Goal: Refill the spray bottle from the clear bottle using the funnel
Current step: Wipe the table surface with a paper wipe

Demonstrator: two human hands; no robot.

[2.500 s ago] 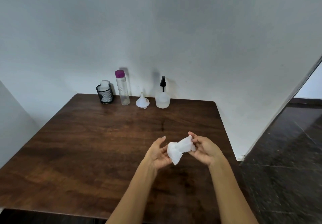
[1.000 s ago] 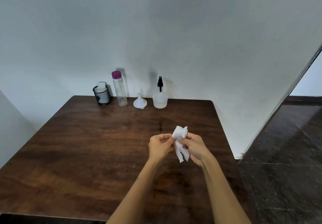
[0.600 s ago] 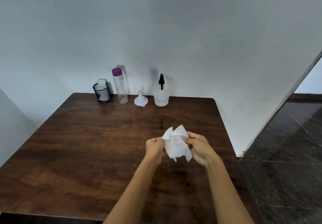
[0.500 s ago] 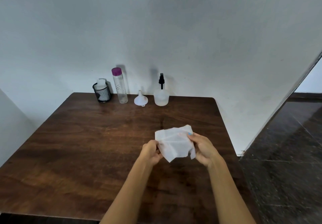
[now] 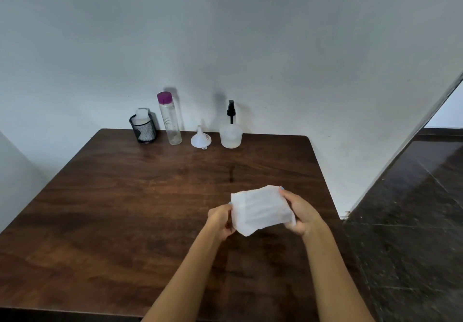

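While both hands' fingers (image 5: 284, 192) pinch tissue (image 5: 260, 210), funnel (image 5: 201, 140) sits well apart.

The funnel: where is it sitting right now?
In the head view the funnel rests wide mouth down at the table's far edge by the wall, between the clear bottle on its left and the spray bottle on its right.

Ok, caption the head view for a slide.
Both hands spread a white wipe above the table; funnel and bottles untouched.
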